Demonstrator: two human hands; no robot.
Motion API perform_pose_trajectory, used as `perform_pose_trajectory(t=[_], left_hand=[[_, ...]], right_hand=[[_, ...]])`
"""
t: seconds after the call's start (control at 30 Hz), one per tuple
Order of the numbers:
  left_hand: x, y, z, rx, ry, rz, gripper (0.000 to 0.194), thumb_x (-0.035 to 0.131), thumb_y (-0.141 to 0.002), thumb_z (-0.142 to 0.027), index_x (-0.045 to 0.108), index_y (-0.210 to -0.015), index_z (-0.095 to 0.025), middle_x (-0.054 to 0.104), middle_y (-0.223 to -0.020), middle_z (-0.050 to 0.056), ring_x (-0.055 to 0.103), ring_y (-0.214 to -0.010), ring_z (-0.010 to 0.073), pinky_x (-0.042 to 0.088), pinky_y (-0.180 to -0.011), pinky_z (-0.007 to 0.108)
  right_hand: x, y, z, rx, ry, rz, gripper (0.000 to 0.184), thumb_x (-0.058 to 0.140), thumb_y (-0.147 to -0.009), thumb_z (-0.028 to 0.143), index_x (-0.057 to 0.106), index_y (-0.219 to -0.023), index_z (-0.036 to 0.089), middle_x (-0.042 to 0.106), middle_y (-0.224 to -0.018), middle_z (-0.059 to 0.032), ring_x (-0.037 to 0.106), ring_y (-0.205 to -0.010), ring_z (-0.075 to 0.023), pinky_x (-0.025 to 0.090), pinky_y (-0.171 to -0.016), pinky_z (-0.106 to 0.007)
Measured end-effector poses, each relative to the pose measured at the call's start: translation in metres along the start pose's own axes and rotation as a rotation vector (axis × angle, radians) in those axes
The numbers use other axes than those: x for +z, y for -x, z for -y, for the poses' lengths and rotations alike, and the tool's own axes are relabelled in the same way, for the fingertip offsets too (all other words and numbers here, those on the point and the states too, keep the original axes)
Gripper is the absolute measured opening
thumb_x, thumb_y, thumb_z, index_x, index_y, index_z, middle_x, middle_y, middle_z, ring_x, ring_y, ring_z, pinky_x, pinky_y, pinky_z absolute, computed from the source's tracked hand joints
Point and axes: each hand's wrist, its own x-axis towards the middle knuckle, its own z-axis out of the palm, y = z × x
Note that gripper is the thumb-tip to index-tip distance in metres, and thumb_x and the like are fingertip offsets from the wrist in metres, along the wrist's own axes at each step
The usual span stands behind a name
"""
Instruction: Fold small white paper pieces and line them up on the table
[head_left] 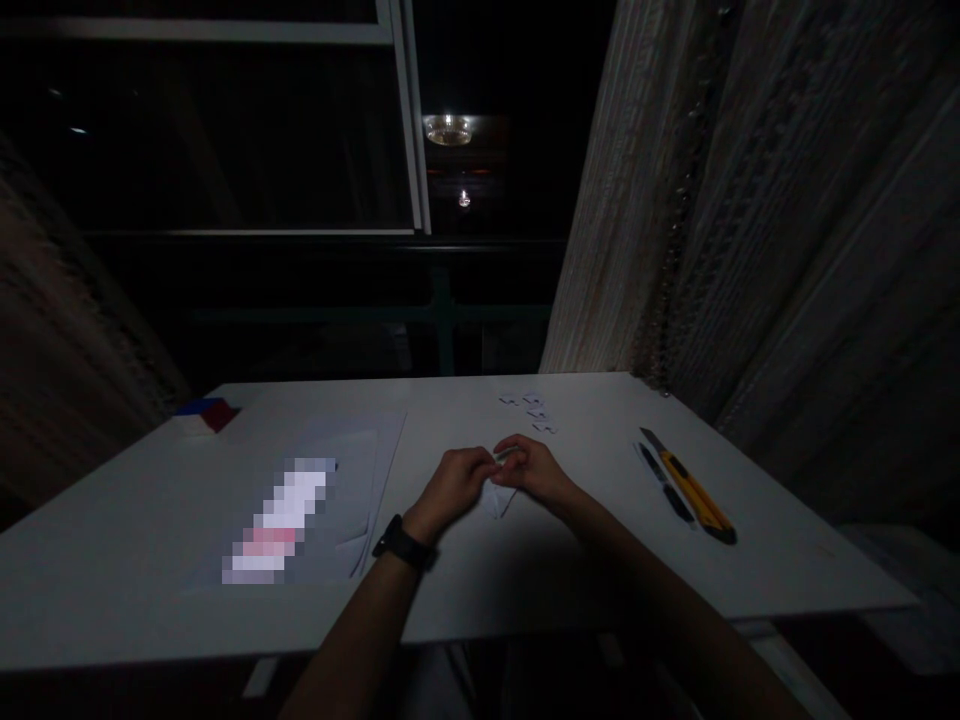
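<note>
A small piece of folded white paper [498, 500] sits at the middle of the table, held between both hands. My left hand [459, 484], with a dark watch [403, 545] on its wrist, pinches the paper's upper edge from the left. From the right, my right hand [534, 468] has its fingers bent over the same edge, closed on the paper. The fingertips of the two hands meet and hide the top of the paper. Just beyond the hands lie several small paper pieces [537, 412] with dark marks.
On the right of the white table [600, 590] lie a yellow box cutter [694, 490] and a dark pen [666, 485]. Paper sheets [352, 490] and a pixelated bright object [289, 515] are on the left. A blue, red and white block [204, 415] stands far left. Curtains [600, 200] hang behind.
</note>
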Motion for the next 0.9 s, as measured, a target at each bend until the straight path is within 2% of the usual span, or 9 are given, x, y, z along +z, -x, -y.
perform_pose_trajectory(t=[0.2, 0.33, 0.57, 0.7, 0.9], left_hand=[[0.005, -0.0003, -0.0024, 0.001, -0.087, -0.062, 0.022, 0.043, -0.081, -0.026, 0.062, -0.076, -0.015, 0.062, -0.07, 0.004, 0.055, -0.066, 0.0145, 0.036, -0.06, 0.023], [0.0056, -0.0008, -0.0028, 0.022, -0.104, -0.083, 0.022, 0.041, -0.082, -0.025, 0.061, -0.077, -0.016, 0.061, -0.072, 0.004, 0.053, -0.066, 0.0139, 0.036, -0.061, 0.023], [0.0073, -0.0021, -0.0013, -0.001, -0.031, -0.076, 0.02, 0.043, -0.08, -0.023, 0.06, -0.073, -0.015, 0.059, -0.069, 0.003, 0.052, -0.066, 0.0135, 0.036, -0.061, 0.023], [0.0066, -0.0021, -0.0021, -0.047, 0.025, -0.048, 0.018, 0.045, -0.078, -0.025, 0.059, -0.072, -0.015, 0.058, -0.066, 0.001, 0.051, -0.063, 0.0126, 0.035, -0.058, 0.023], [0.0044, -0.0014, -0.0052, 0.008, 0.047, 0.0, 0.021, 0.042, -0.08, -0.027, 0.057, -0.072, -0.015, 0.055, -0.067, 0.0, 0.048, -0.063, 0.0116, 0.033, -0.057, 0.022]], right_hand=[[0.0022, 0.0006, 0.0014, -0.004, 0.056, 0.045, 0.047, 0.076, -0.042, 0.019, 0.054, -0.083, 0.017, 0.049, -0.052, 0.0095, 0.047, -0.047, -0.0071, 0.038, -0.05, -0.022], [0.0049, -0.0007, -0.0007, -0.038, 0.096, -0.001, 0.042, 0.074, -0.044, 0.019, 0.055, -0.081, 0.017, 0.046, -0.049, 0.0102, 0.042, -0.045, -0.0055, 0.035, -0.046, -0.019], [0.0074, -0.0019, -0.0019, -0.021, 0.1, -0.072, 0.045, 0.072, -0.04, 0.012, 0.057, -0.082, 0.018, 0.046, -0.046, 0.0109, 0.041, -0.042, -0.0051, 0.036, -0.044, -0.018], [0.0054, -0.0007, 0.0008, 0.007, 0.095, -0.046, 0.044, 0.071, -0.04, 0.01, 0.058, -0.082, 0.017, 0.045, -0.046, 0.0113, 0.039, -0.041, -0.0043, 0.037, -0.043, -0.018], [-0.0002, 0.0002, 0.0018, 0.003, 0.049, 0.013, 0.045, 0.071, -0.042, 0.012, 0.058, -0.084, 0.017, 0.046, -0.045, 0.0111, 0.041, -0.04, -0.0045, 0.036, -0.044, -0.018]])
